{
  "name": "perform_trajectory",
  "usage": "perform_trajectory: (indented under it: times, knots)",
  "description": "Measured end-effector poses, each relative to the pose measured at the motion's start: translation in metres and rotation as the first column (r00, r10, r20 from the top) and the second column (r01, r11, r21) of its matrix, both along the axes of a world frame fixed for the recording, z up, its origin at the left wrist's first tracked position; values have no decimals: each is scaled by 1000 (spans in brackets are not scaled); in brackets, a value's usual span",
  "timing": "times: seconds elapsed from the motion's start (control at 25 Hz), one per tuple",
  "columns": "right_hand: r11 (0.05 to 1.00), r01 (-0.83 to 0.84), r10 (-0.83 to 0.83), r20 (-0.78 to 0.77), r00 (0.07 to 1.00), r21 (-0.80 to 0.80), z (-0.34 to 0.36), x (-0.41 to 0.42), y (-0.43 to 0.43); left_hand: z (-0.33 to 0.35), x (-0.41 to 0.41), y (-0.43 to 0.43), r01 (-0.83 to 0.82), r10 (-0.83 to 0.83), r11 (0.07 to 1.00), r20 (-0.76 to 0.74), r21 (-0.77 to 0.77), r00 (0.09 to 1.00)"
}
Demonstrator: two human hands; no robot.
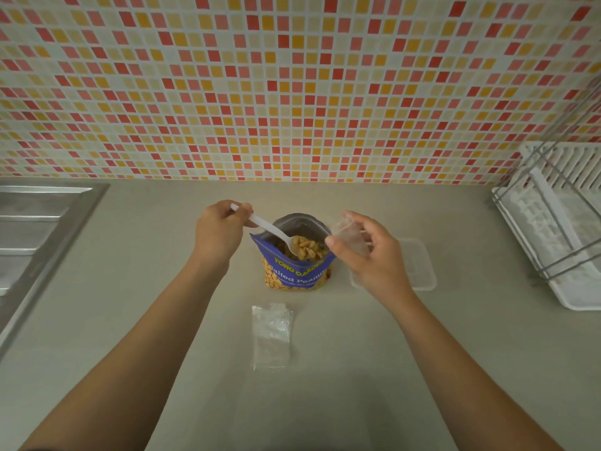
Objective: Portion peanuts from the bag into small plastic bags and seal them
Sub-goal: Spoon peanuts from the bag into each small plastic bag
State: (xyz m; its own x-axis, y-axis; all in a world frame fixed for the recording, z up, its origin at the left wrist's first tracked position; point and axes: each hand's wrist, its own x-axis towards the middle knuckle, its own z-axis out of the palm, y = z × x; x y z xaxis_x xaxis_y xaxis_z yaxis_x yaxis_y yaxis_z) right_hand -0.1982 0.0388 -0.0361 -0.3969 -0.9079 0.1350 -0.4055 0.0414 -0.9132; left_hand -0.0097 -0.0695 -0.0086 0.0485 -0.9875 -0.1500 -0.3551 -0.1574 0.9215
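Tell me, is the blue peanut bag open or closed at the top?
Open. The peanut bag stands upright, its mouth spread wide; the white spoon in the left hand dips inside.

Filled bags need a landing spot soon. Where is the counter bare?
Bare counter lies between the sink drainboard and the left hand; more just this side of the flat plastic bags. Crowded around the peanut bag, right hand and clear container.
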Motion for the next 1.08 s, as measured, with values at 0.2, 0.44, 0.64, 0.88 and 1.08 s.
perform_trajectory:
  times: [0.2, 0.44, 0.64, 0.88, 1.08]
  knots:
    - [997, -60, 71, -409, 910, 39, 5, 0, -2, 0, 14, -12, -32, 35, 999, -60, 40, 998]
    - [995, -48, 83, -483, 872, 85, 7, 10, -12, 27, 17, -19, -71, 75, 997, -114, 32, 991]
    - [999, -45, 38, -305, 951, -17, 10, 26, -13, 58, 8, -1, 86, -94, 975, -27, -205, 995]
    - [995, 43, -51, -90, 995, -87, 12, 42, -16, 76, 5, 43, 338, -97, 575, 348, -745, 933]
    - [994, 102, -100, 44, 994, -33, 9, 31, -11, 52, 17, 16, 126, -24, 814, 183, -568, 983]
